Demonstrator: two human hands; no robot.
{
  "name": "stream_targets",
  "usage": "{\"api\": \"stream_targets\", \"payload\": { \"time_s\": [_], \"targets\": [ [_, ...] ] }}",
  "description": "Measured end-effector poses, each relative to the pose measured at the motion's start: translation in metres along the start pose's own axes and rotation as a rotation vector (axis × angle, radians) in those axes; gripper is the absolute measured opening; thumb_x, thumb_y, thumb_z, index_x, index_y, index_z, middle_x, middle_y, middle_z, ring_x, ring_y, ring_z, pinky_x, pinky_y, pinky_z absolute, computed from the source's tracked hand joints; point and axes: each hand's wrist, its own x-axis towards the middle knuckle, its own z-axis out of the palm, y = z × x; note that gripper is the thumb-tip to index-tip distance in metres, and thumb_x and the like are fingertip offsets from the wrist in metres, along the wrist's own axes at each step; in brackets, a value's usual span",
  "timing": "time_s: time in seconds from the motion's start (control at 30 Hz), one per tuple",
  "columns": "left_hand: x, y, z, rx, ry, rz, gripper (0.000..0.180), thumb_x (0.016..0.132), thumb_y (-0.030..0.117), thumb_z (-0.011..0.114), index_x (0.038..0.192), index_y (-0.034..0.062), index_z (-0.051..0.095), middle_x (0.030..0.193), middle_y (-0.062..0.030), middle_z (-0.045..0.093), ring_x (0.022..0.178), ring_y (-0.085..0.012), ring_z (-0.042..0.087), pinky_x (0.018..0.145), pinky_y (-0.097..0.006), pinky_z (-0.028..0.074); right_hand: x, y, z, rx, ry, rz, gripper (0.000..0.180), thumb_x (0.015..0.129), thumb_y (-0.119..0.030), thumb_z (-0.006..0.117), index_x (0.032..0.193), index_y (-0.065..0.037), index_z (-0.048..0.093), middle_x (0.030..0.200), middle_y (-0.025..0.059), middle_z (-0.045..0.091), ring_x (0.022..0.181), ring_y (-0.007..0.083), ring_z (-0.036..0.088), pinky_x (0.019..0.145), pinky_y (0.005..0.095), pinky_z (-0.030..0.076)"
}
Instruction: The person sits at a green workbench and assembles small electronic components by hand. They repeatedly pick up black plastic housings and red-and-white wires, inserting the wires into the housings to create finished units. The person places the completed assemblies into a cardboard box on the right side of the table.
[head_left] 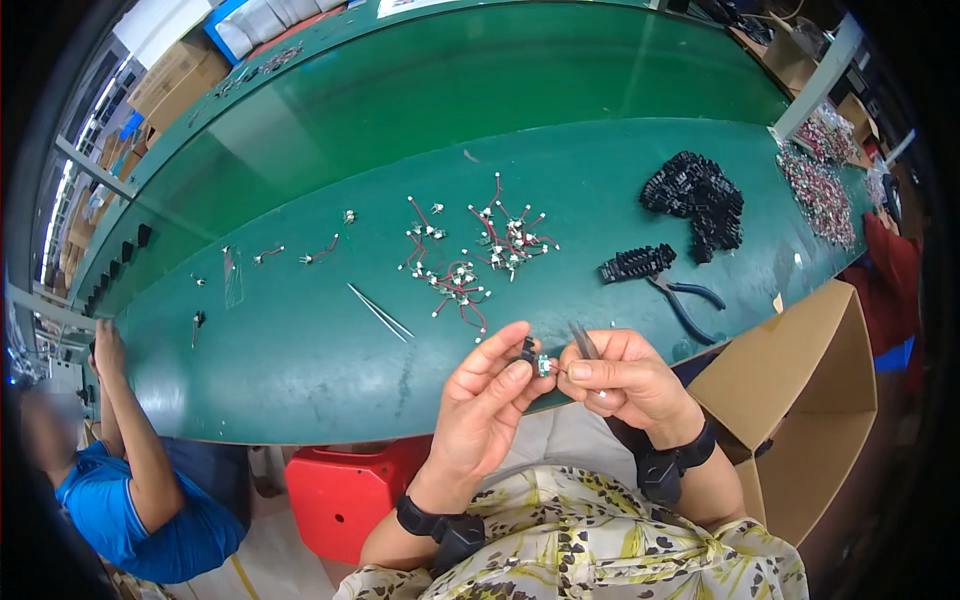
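Observation:
Near the front edge of the green table, my left hand (pixel 478 405) pinches a small black plastic housing (pixel 528 348) between thumb and fingers. A little green circuit board (pixel 544 366) sits at that hand's fingertips, against the housing or just beside it; I cannot tell which. My right hand (pixel 640 385), close on the right, is closed round grey metal tweezers (pixel 584 342), whose blades stick up past the fingers. Between the two hands runs a short red wire (pixel 559 370) from the board to my right fingertips. Below those fingers shows a white connector (pixel 602 394).
Wired boards (pixel 510 240) lie in a loose pile mid-table, left of black housings (pixel 695 200). Pliers (pixel 690 305) and silver tweezers (pixel 380 312) rest nearer. A cardboard box (pixel 790 380) stands right, a red stool (pixel 345 495) left. Another person (pixel 150 500) works at far left.

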Motion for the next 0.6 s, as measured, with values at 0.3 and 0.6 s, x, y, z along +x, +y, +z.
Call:
{"api": "stream_targets", "payload": {
  "time_s": [0.3, 0.6],
  "targets": [
    [-0.005, -0.013, 0.009, 0.755, 0.024, 0.474, 0.046, 0.080, -0.018, 0.063, 0.123, -0.0061, 0.055, 0.119, -0.0107, 0.052, 0.099, -0.0178, 0.064, 0.085, -0.028, 0.057, -0.025, 0.012, 0.019, -1.014, 0.524, -0.362, 0.012, 0.080, -0.007, 0.074, 0.086, -0.003, 0.064, 0.075, 0.0013, 0.063, 0.055, 0.0025, 0.047, 0.048, 0.0192, 0.035],
    [-0.003, -0.015, 0.007, 0.576, -0.009, 0.224, 0.038, 0.087, -0.008, 0.061, 0.125, -0.0035, 0.055, 0.118, -0.0084, 0.053, 0.099, -0.0160, 0.063, 0.087, -0.030, 0.055, -0.023, 0.022, 0.004, -1.082, 0.393, -0.716, 0.026, 0.075, 0.007, 0.069, 0.101, 0.002, 0.070, 0.085, 0.0106, 0.068, 0.076, 0.0169, 0.068, 0.068, 0.0260, 0.054]
  ]
}}
